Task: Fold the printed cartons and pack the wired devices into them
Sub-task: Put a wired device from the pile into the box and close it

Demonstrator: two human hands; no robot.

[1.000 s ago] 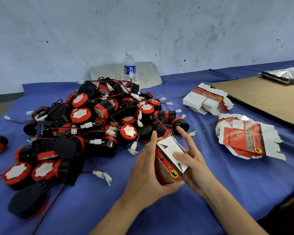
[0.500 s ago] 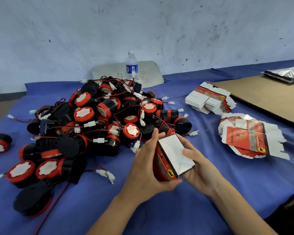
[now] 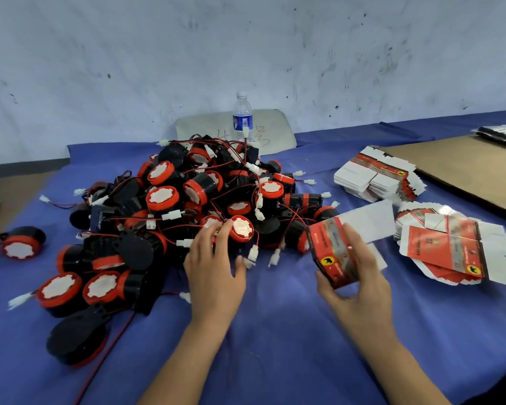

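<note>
On the blue cloth (image 3: pixel 275 331): heap of wired devices (image 3: pixel 187 206), centre left.
Left hand (image 3: pixel 214 267): fingers spread, tips touching one red-faced device (image 3: pixel 241 228) at the heap's near edge.
Right hand (image 3: pixel 360 276): grips the folded carton (image 3: pixel 330 255), just right of the heap.
Carton state: top flap open; contents not visible.
Flat cartons (image 3: pixel 450 249): two stacks, far right.

Soft, even and moderately bright light seems to come from above, so that only faint, fuzzy shadows lie on the blue cloth (image 3: pixel 275 346) and the marked wall (image 3: pixel 246 39) looks flat. The right hand (image 3: pixel 360 276) and the carton (image 3: pixel 332 255) it holds are smeared by motion blur, the white flap a pale streak, while the pile of wired devices (image 3: pixel 193 194) is sharp, with small highlights on glossy red caps. The wide lens bows the cloth's far edge, and the lower right corner falls dark.
</note>
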